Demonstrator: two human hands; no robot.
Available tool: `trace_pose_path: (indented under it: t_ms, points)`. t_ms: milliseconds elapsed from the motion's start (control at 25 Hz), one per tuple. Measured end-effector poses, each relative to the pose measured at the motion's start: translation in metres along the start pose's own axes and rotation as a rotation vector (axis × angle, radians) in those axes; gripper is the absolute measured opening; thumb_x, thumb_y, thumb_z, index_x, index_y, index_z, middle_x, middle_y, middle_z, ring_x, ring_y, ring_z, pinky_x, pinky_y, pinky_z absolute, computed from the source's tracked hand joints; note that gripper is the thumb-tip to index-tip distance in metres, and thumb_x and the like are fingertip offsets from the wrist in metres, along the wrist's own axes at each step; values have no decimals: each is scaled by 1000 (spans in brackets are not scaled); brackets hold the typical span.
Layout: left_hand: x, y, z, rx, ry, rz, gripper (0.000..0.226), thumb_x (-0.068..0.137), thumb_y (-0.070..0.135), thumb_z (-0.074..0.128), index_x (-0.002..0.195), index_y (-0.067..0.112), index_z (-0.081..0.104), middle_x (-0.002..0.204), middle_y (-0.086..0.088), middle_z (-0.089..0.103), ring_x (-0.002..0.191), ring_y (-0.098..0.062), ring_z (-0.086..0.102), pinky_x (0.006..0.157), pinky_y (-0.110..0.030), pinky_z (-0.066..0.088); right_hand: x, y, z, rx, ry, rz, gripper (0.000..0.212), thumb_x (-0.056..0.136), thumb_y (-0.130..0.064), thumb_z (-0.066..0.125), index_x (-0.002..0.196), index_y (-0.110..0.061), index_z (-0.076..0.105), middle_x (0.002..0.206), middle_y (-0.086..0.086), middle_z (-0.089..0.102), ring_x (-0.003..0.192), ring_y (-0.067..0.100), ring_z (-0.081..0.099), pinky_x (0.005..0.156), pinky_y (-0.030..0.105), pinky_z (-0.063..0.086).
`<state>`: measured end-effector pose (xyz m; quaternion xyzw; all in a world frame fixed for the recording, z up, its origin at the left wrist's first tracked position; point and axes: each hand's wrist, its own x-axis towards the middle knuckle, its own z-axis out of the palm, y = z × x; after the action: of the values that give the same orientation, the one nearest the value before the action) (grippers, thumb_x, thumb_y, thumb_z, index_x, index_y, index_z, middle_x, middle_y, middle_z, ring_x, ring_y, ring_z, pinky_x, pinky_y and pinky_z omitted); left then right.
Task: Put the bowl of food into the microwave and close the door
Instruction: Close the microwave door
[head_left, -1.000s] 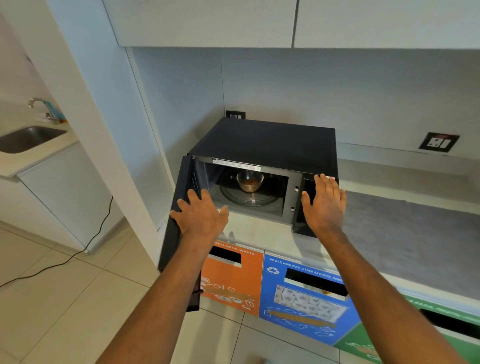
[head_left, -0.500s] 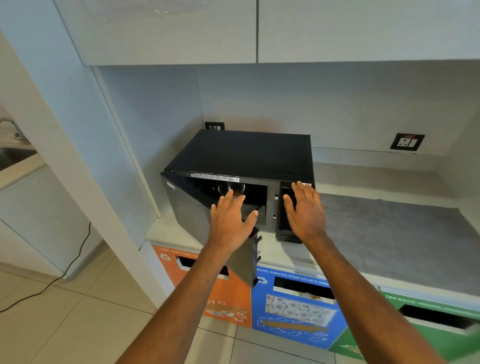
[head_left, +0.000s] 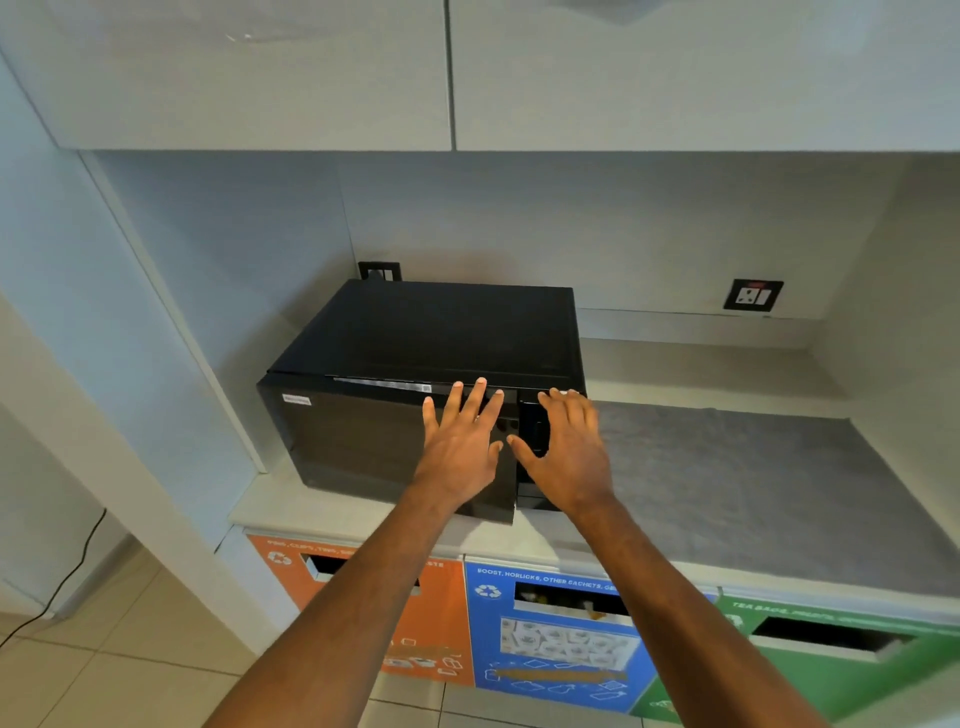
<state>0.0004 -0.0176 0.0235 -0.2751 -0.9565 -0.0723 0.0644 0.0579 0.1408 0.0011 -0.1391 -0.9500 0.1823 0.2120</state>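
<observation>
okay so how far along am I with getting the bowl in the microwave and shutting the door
Nearly finished. The bowl is out of sight behind the microwave door, which looks swung almost shut; a thin gap seems to remain along its right edge. Your left hand lies flat on the door, and your right hand is open at the control panel. Left: press until it latches.

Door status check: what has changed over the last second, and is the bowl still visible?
The microwave door swung from wide open to nearly shut, pushed by the left hand, which moved from the door's outer edge to lie flat on its front. The bowl, seen inside earlier, is now hidden behind it. The right hand stayed open at the control panel; the microwave did not shift.
</observation>
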Motion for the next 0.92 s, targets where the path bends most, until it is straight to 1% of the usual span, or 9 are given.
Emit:
trace_pose_path:
  t_ms: [120,200,400,680,800,920]
  points:
    - [11,6,6,10,40,-44,71,104,37,48,162,28,8,173,-4,5,159,-31,0,123,-67,6,7,-6,7,-9,77,48,69,88,-62,60,145,-25,47,148,1,50,140,23,39,109,38,43]
    - [16,8,10,13,56,-74,69,105,35,47,162,27,8,172,-4,8,159,-31,0,123,-68,5,10,-9,10,-17,114,76,65,87,-61,63,139,-25,52,141,0,54,132,22,45,102,36,48]
    - [27,8,13,4,51,-86,70,106,31,48,162,27,7,172,-4,8,159,-30,0,123,-68,2,17,-13,15,-47,134,117,56,86,-62,63,129,-26,55,130,-1,57,119,19,50,90,32,54]
    - [32,6,12,25,46,-85,72,104,30,52,162,26,9,172,-5,10,159,-31,3,123,-67,4,21,-18,14,-68,139,139,53,87,-61,63,126,-25,57,130,1,57,118,21,51,89,33,54]
    - [32,6,9,45,34,-82,68,106,30,48,162,25,10,172,-6,11,159,-31,5,123,-67,8,20,-19,12,-86,133,136,52,88,-60,62,126,-25,57,130,1,57,120,22,50,89,33,54]
    - [32,7,9,41,34,-76,67,106,29,47,162,25,9,172,-6,11,159,-31,5,124,-67,8,20,-19,12,-81,138,129,52,89,-58,62,128,-25,56,131,2,57,120,22,50,90,33,53]
